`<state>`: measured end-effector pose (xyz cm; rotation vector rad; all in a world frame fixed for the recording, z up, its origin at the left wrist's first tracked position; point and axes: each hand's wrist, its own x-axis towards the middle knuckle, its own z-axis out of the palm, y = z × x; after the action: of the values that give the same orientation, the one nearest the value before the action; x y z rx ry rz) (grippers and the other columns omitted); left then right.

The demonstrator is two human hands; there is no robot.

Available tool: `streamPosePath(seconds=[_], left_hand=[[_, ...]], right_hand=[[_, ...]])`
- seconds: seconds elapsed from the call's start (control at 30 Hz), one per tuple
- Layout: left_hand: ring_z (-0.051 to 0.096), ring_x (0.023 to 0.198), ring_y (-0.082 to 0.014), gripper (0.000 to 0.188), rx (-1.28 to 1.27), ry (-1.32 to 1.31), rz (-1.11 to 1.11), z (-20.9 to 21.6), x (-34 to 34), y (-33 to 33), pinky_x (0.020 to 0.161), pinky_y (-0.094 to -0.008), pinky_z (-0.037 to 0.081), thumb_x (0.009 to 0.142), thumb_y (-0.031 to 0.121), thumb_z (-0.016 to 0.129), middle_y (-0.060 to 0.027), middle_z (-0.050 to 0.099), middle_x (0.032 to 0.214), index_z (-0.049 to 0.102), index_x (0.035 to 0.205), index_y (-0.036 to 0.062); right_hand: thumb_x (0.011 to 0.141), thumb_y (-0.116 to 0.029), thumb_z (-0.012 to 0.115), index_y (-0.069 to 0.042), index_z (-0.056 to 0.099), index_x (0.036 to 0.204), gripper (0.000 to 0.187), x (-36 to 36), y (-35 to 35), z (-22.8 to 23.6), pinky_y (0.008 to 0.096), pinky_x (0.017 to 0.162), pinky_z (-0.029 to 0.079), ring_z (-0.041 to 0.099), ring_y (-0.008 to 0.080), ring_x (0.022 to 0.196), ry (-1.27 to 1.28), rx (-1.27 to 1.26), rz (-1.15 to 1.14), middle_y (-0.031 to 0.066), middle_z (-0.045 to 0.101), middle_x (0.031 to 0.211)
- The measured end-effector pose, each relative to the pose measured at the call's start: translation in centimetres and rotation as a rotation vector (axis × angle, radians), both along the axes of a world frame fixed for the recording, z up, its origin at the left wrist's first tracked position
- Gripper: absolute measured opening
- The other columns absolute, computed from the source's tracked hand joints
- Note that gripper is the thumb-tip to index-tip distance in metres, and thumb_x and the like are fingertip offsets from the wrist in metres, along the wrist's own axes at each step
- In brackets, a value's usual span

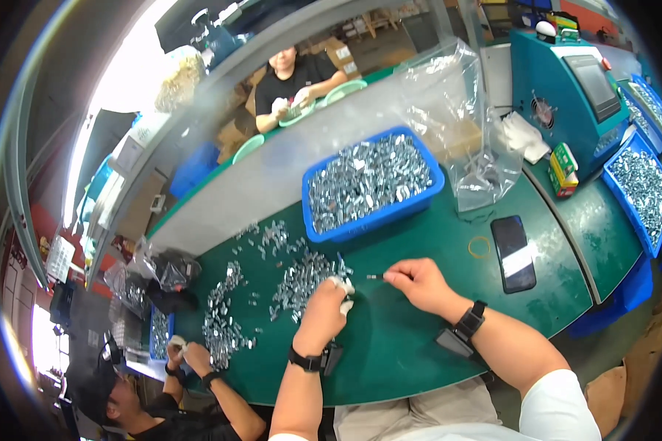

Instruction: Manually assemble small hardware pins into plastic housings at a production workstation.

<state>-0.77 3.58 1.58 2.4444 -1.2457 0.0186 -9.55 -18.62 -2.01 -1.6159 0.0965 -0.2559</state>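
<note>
My right hand (422, 287) pinches a small, slim metal part (374, 276) between thumb and forefinger, its free end pointing left over the green tabletop (397, 353). To its left, my left hand (324, 312) has white covers on its fingertips. Its fingers are curled together at the right edge of a loose pile of shiny metal parts (301, 283); whatever they hold is hidden. Beyond both hands, a blue bin (375, 222) is heaped with similar small metal parts.
Right of my hands lie a phone (513, 253) and a rubber band (479, 247). A clear plastic bag (485, 180), a small box (563, 170) and a teal machine (559, 95) stand farther off. Co-workers sit at left (125, 400) and across (294, 81). Another parts pile (224, 323) lies left.
</note>
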Motion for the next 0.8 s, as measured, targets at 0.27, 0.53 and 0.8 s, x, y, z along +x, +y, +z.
streamPosePath(seconds=[0.27,0.53,0.8], left_hand=[[0.062,0.084,-0.0347,0.023,0.08,0.024,0.099,-0.2,0.3,0.1,0.078,-0.0398,0.051,0.079,-0.001,0.071,-0.0159,0.061,0.094,0.065,0.1,0.0014],[0.065,0.085,-0.0161,0.017,-0.651,0.847,0.232,-0.7,-0.5,-3.3,0.074,-0.0285,0.052,0.092,0.003,0.066,-0.0062,0.066,0.093,0.064,0.108,0.0034],[0.066,0.088,-0.0136,0.014,-0.993,1.228,0.37,-0.9,-1.4,-4.0,0.077,-0.026,0.054,0.095,0.005,0.063,-0.0064,0.069,0.102,0.063,0.11,0.0035]], right_hand=[[0.094,-0.02,0.066,0.001,0.072,0.095,0.021,-0.3,-0.1,0.4,0.0264,0.055,0.043,0.051,0.0061,0.06,0.005,-0.019,0.01,0.0006,0.063,0.067],[0.095,-0.019,0.066,0.001,0.072,0.096,0.021,-0.2,-0.3,0.4,0.0261,0.055,0.042,0.048,0.005,0.06,0.041,0.019,0.03,-0.0011,0.059,0.065],[0.095,-0.015,0.065,0.002,0.07,0.098,0.018,-0.1,0.1,0.5,0.0239,0.057,0.042,0.048,0.0034,0.064,0.01,-0.051,0.08,-0.0027,0.06,0.069]])
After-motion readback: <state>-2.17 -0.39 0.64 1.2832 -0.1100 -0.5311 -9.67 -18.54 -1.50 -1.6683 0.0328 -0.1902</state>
